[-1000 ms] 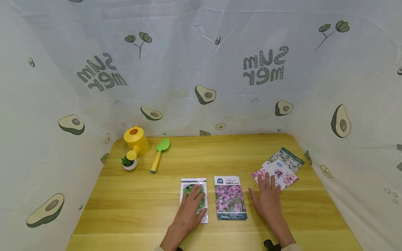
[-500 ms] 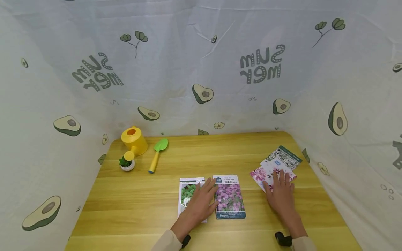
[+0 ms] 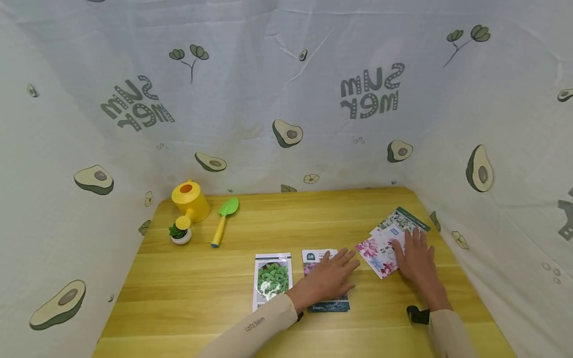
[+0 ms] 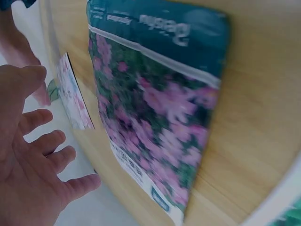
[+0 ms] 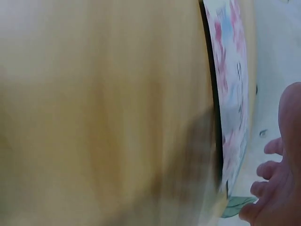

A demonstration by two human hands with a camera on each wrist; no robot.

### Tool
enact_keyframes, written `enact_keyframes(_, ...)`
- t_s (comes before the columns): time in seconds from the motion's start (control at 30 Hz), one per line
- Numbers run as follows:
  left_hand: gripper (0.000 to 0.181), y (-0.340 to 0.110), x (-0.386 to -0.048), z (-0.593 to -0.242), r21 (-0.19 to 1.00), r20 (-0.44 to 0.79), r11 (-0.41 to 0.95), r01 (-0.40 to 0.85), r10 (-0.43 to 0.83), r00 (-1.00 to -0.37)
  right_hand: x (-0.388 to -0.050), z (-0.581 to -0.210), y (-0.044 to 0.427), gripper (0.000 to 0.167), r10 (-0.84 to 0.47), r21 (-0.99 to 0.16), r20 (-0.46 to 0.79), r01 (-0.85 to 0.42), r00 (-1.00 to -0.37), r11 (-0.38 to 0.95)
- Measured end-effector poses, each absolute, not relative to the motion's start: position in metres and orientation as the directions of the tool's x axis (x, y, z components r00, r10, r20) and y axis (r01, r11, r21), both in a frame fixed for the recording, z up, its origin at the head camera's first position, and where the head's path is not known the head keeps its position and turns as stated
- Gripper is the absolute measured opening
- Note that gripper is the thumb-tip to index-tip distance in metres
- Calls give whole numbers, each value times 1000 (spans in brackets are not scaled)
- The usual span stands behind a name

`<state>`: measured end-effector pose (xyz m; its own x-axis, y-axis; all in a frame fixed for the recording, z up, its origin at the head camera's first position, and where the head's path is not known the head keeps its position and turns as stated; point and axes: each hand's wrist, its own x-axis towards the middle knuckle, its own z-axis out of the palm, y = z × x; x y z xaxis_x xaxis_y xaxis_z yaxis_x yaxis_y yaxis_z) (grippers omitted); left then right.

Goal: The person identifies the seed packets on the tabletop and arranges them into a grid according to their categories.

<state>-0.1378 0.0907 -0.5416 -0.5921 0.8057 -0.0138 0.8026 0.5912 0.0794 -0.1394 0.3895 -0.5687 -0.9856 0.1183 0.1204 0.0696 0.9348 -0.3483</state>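
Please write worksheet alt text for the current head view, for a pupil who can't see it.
A person's left hand is over a purple flower packet, the right hand over two overlapping packets, on a wooden table. A leafy packet lies left of them; at back left are a watering can, potted plant and trowel.

On my head feed, the purple-flowered packet [image 4: 150, 103] lies flat around five o'clock, white header toward twelve, teal band toward six; the left wrist view shows me pink-purple blossoms across its middle. At two o'clock from it I see the pink-and-white packet [image 3: 378, 251], lying askew with a small blue label, overlapping a white-flowered packet [image 3: 394, 220] whose dark green edge faces one o'clock.
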Motion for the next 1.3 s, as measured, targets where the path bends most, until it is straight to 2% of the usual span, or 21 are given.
enact_keyframes(0.23,65,132,-144,-545,-20,-58,589,808,806,-589,-152,-569,404,76,127,-368,59,97,-990,925)
enact_keyframes(0.47,65,156,-140,-551,-99,-151,599,795,780,-607,-149,-572,410,80,102,-400,-34,107,-994,910)
enact_keyframes(0.67,66,164,-134,-554,-138,-213,591,795,766,-606,-145,-577,413,79,106,-395,-83,130,-991,910)
enact_keyframes(0.93,66,168,-133,-556,-164,-224,592,789,757,-614,-143,-580,416,77,101,-399,-72,122,-992,909)
enact_keyframes(1.3,64,170,-139,-552,-198,-229,621,758,723,-652,-147,-582,424,73,88,-477,-99,124,-991,870)
